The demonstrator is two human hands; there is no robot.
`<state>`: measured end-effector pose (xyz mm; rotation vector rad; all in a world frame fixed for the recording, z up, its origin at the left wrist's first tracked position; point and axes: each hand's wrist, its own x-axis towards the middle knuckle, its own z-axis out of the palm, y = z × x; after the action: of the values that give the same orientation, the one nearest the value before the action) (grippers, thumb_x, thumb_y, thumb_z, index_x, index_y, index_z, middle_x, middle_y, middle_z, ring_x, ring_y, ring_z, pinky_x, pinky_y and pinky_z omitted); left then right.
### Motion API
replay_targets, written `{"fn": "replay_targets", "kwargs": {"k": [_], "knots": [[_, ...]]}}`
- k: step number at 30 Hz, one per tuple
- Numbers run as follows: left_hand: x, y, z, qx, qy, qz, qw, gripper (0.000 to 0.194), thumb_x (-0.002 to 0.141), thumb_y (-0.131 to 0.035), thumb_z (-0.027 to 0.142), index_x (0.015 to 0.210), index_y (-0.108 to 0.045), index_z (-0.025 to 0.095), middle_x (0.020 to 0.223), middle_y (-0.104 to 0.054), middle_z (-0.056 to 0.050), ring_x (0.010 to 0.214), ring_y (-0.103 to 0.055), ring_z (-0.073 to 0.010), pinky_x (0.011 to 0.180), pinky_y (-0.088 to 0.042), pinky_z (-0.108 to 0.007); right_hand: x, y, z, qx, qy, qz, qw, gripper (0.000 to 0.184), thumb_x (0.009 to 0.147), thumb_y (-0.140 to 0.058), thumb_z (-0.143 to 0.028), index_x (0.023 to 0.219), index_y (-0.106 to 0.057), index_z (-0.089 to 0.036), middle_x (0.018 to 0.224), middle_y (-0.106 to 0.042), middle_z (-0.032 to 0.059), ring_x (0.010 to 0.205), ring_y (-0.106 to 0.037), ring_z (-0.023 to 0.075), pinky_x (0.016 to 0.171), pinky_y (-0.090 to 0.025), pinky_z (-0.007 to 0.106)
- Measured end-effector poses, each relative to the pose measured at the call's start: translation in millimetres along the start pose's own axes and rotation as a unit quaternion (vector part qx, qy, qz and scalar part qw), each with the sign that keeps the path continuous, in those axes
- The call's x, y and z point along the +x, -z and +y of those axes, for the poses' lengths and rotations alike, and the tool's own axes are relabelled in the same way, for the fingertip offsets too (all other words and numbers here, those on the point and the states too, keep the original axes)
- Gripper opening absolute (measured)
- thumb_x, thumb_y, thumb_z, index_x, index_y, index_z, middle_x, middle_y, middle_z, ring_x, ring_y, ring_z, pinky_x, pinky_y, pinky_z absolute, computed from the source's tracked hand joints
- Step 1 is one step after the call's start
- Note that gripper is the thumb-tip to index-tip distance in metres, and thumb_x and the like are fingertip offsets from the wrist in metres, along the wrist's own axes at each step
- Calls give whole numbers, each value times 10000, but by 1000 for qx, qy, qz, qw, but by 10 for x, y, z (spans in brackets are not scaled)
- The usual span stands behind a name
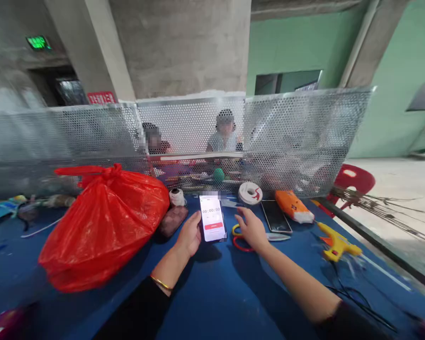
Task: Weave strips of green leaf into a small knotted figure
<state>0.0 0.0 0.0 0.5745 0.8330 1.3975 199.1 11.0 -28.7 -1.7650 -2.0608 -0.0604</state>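
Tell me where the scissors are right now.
In the head view, the scissors lie on the blue table just right of centre, partly hidden by the right hand and on the near side of the dark-screened phone.

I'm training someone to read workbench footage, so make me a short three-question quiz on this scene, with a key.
1. True or false: the left hand holds the lit phone.
2. Which of these is nearest the right hand? A, the yellow glue gun; B, the scissors; C, the orange packet.
3. Fill in the colour: the tied plastic bag is ____.

Key: 1 true; 2 B; 3 red.
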Motion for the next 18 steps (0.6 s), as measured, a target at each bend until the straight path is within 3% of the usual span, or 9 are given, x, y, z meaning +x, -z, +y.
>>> {"fn": "replay_targets", "kwargs": {"k": [5, 9, 13, 18], "knots": [[284, -44, 47, 8, -24, 17, 1000, 114, 892, -556, 173, 963, -631, 124, 911, -762, -103, 850, -730, -239, 863, -566, -423, 747, -250, 10, -13, 35, -30, 999, 370, 923, -583, -309, 1244, -554, -128, 1246, -586, 152, 1150, -565, 257, 962, -459, 372], [507, -60, 92, 15, -37, 29, 999, 102, 883, -567, 167, 956, -626, 127, 887, -761, -106, 846, -730, -251, 846, -573, -442, 1144, -494, -11, -30, 49, -64, 996, 346, 930, -585, -334, 1229, -564, -161, 1238, -584, 98, 1043, -610, 230, 870, -526, 446], [698, -91, 133, 13, -52, 34, 998, 74, 877, -571, 154, 928, -618, 131, 860, -756, -94, 849, -729, -250, 858, -567, -443, 1303, -657, -35, -39, 43, -84, 995, 345, 929, -587, -328, 1226, -564, -154, 1223, -591, 101, 1028, -617, 225, 858, -533, 430], [814, -160, 140, 5, -57, 34, 998, 71, 874, -577, 166, 917, -626, 137, 836, -750, -88, 858, -726, -261, 851, -568, -453, 1369, -693, 4, -53, 31, -82, 995, 353, 930, -585, -330, 1239, -558, -161, 1241, -582, 101, 1044, -610, 231, 867, -528, 440]]}}
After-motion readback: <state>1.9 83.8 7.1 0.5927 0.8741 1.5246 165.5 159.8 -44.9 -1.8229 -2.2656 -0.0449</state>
